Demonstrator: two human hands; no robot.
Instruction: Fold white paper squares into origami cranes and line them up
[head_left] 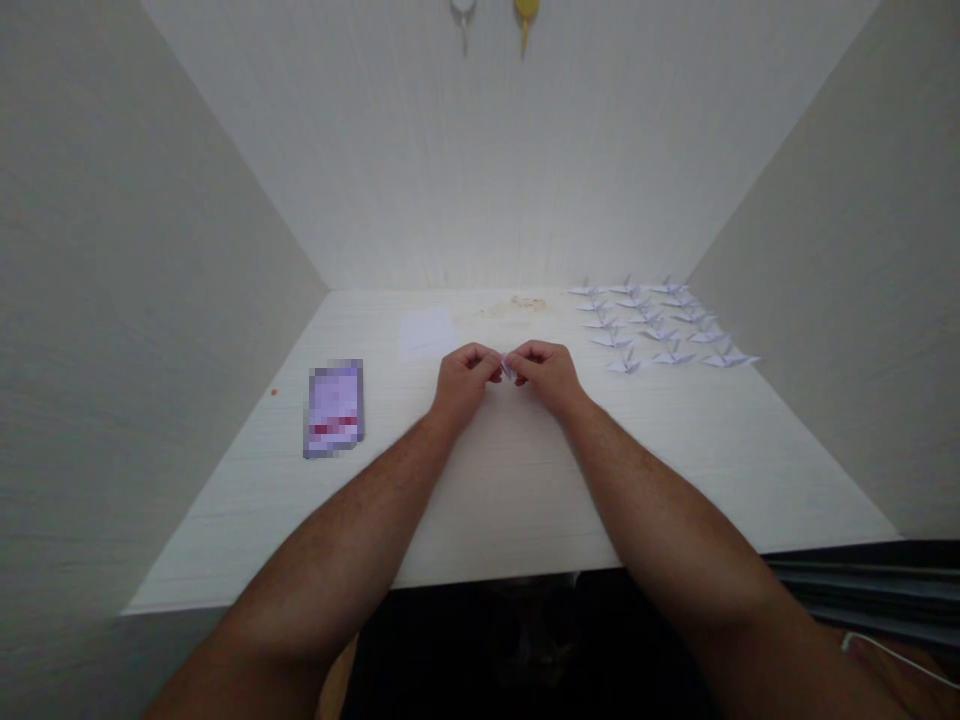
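Both hands meet over the middle of the white table. My left hand (466,378) pinches one side of a small folded white paper (508,368). On its other side my right hand (545,372) pinches it too, fingertips close to those of the left. Fingers cover most of the paper, so its exact shape is hidden. Just left of and beyond my left hand lies a flat sheet of white paper (426,333). To the right, several folded paper cranes (645,318) stand in rows near the back corner.
A blurred purple packet (334,408) lies on the left of the white table (517,500), with a small orange speck (274,392) beside it. Brownish stains (529,303) mark the back. Walls enclose three sides; two hooks (526,12) hang on the back wall.
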